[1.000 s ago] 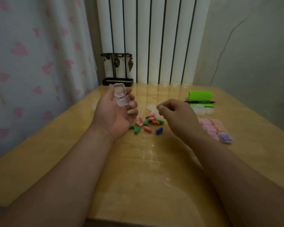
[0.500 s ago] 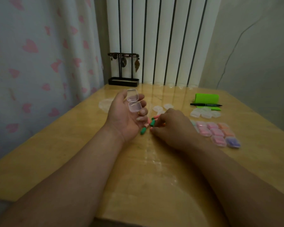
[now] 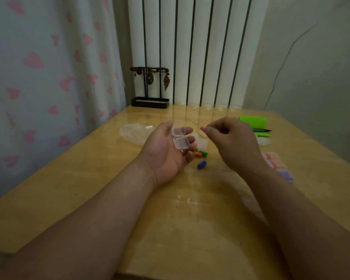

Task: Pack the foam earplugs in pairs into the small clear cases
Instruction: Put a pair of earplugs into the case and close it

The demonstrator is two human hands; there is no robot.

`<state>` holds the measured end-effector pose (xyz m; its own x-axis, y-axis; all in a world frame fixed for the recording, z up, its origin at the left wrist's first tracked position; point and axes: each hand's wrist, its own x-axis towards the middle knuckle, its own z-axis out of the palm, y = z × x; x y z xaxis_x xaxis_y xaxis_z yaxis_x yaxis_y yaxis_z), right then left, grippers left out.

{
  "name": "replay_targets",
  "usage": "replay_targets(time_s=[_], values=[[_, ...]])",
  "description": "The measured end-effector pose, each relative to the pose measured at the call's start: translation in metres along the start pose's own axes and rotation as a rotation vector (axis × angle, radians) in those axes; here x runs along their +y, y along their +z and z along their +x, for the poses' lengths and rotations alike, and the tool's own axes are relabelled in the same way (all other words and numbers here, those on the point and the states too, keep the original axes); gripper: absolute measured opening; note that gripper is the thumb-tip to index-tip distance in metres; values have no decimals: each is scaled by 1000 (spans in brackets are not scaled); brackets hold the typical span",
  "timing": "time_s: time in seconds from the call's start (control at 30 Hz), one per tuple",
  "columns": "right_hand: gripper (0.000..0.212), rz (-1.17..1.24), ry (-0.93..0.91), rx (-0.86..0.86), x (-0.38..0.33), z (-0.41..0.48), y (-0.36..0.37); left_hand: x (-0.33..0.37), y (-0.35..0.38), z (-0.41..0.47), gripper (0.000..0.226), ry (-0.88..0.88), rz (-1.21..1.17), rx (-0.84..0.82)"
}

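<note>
The tips of the right thumb and forefinger are pressed together, and a pink earplug (image 3: 203,128) is pinched between them. Only its small end is seen, so little more can be told of it. The other fingers of the right hand (image 3: 231,145) are curled loosely under the palm. The hand is held above the table, just right of the left one and apart from it.

The left hand (image 3: 165,154) is turned palm up with its fingers gently bent, and a clear case (image 3: 179,138) is cradled on them. The case is held open, one half tipped up behind the other, whose hollow faces upward. Whether anything lies in it cannot be told.

Below and between the hands, loose earplugs (image 3: 200,153), orange and green, are seen on the table (image 3: 89,178), partly hidden by the left fingers. A blue earplug (image 3: 201,164) lies a little nearer, apart from them. Empty cases (image 3: 202,143) are laid just behind the pile. To the right, partly covered by the right wrist, filled cases (image 3: 276,161) are ranged together, pink, orange and purple. Farther back a green block (image 3: 253,122) is set with a black pen (image 3: 262,130) at its near edge. A crumpled plastic bag (image 3: 133,133) lies at the left. A jewellery stand (image 3: 150,87) is placed at the far edge, before a white radiator (image 3: 190,47).
</note>
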<state>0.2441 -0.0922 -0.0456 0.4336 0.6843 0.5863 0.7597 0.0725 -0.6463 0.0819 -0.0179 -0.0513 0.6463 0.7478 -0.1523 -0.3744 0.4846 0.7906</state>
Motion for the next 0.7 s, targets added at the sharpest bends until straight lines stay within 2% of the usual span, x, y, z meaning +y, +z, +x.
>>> replay_targets(time_s=[0.07, 0.23, 0.7], values=[[11, 40, -73, -17, -8, -3, -3, -4, 2, -1, 60, -35, 44, -8], [6, -134, -222, -199, -18, -14, 8, -6, 0, 1, 63, -60, 32, -60], [8, -149, -252, -280, -17, -19, 10, -8, -5, 7, 65, -44, 58, -41]])
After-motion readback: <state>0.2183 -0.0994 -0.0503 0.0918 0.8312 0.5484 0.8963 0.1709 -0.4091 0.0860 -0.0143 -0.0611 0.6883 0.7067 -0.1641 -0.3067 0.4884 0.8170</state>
